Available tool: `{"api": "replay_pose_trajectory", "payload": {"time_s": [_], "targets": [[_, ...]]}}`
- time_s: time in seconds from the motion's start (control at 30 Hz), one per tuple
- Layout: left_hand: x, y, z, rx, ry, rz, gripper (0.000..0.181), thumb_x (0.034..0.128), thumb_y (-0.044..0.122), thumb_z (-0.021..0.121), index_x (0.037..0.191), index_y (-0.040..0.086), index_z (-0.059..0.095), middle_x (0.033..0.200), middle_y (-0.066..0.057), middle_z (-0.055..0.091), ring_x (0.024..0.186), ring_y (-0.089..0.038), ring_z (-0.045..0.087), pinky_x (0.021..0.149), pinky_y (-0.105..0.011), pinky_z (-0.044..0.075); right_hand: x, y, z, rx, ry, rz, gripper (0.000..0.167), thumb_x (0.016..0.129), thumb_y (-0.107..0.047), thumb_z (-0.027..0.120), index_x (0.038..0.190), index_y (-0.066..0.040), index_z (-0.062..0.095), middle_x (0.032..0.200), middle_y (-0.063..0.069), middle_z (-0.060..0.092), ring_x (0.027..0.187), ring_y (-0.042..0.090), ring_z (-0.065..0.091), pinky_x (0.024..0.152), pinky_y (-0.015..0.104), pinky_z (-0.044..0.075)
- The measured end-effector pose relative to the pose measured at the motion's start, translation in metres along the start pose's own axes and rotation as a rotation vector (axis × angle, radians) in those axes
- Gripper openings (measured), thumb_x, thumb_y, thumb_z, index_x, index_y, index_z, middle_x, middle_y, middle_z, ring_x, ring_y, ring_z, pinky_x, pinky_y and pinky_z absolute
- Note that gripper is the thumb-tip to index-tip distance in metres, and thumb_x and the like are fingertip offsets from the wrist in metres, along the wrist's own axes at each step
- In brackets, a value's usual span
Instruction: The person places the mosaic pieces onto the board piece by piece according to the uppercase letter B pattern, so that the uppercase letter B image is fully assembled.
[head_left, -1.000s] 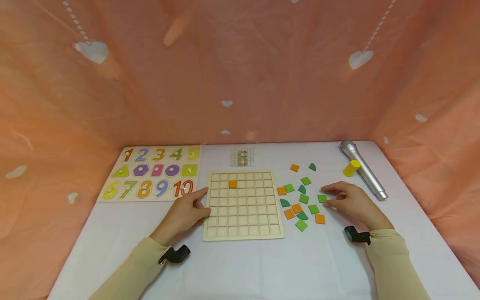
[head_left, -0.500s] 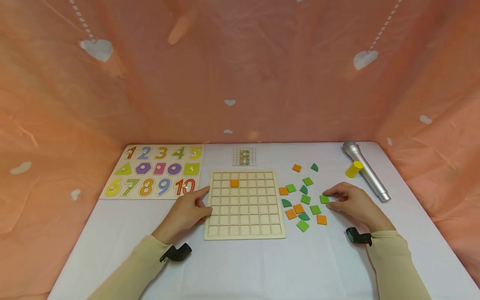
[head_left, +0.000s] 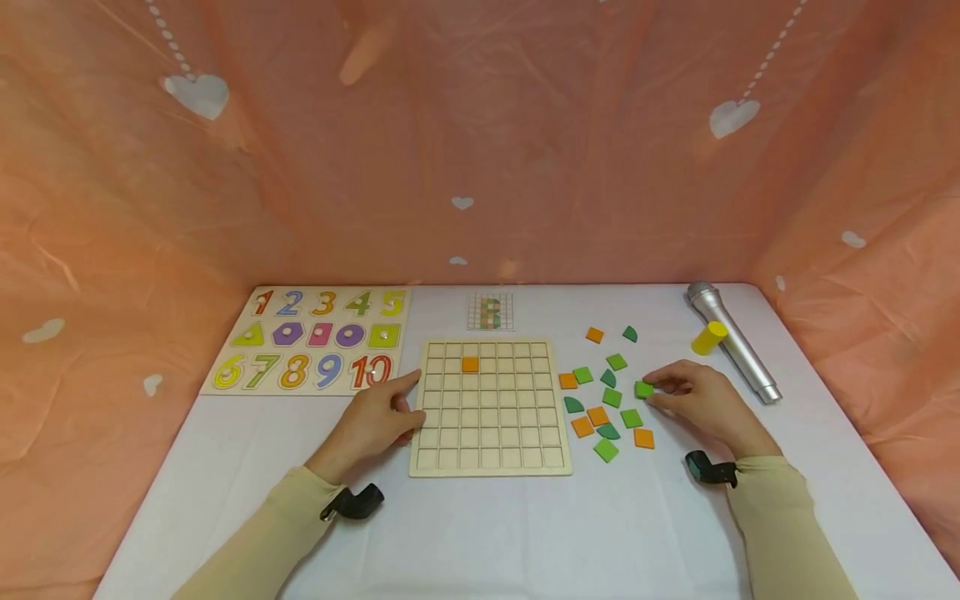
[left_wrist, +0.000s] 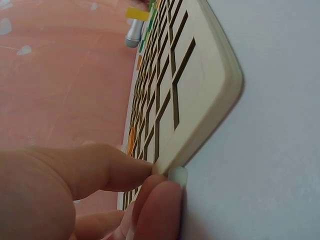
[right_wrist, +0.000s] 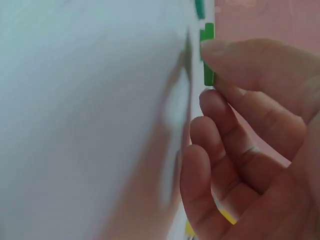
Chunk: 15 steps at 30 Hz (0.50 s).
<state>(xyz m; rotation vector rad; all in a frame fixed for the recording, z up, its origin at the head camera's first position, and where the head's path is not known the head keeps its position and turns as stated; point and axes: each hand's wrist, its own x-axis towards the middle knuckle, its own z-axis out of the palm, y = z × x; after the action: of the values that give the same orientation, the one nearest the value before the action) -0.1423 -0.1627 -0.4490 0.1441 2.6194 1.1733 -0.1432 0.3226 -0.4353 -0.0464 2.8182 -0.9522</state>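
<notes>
A light wooden grid board (head_left: 480, 433) lies mid-table, with an orange square tile (head_left: 470, 364) in an upper cell. At the board's left edge is my left hand (head_left: 371, 422); its index finger and thumb touch the rim, spaced apart along it. In the left wrist view the fingertips (left_wrist: 160, 200) meet the board's side. My right hand (head_left: 693, 400), right of the scattered tiles, pinches a green square tile (head_left: 643, 389) between thumb and index finger. The right wrist view has this green tile (right_wrist: 209, 70) edge-on, the other fingers loosely bent below.
Several orange and green squares and dark green quarter-circle tiles (head_left: 573, 405) lie right of the board. Behind it is a small pattern card (head_left: 491, 312). A number-and-shape puzzle (head_left: 303, 340) sits at left. A silver microphone (head_left: 738, 350) and a yellow cylinder (head_left: 709, 337) stand at right.
My right hand has closed thumb and index finger on the green square tile and lifted it slightly, shifting a little left. The left hand stays at the board's edge. The head view has shifted slightly.
</notes>
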Motion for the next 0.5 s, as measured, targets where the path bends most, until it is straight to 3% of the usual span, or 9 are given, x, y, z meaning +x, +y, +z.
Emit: {"api": "replay_pose_trajectory", "payload": {"time_s": [0.23,0.5], "targets": [[0.001,-0.002,-0.002,-0.002,0.013,-0.004,0.076,0.0940,0.016,0.076,0.164,0.008,0.047,0.077,-0.003,0.064,0.059,-0.014,0.064,0.060,-0.028,0.050,0.027,-0.042,0.014,0.040,0.015,-0.032,0.029,0.098,-0.027,0.080,0.125,-0.016,0.078,0.113,0.006,0.074,0.105,0.026,0.064,0.088,0.035,0.053],[0.001,0.000,0.003,-0.036,0.029,0.010,0.076,0.0914,0.013,0.077,0.162,0.006,0.049,0.077,-0.003,0.064,0.056,-0.014,0.063,0.059,-0.029,0.052,0.061,-0.098,0.046,0.109,-0.040,-0.172,0.024,0.099,-0.020,0.078,0.122,-0.014,0.078,0.115,0.006,0.073,0.103,0.025,0.067,0.084,0.036,0.058]]}}
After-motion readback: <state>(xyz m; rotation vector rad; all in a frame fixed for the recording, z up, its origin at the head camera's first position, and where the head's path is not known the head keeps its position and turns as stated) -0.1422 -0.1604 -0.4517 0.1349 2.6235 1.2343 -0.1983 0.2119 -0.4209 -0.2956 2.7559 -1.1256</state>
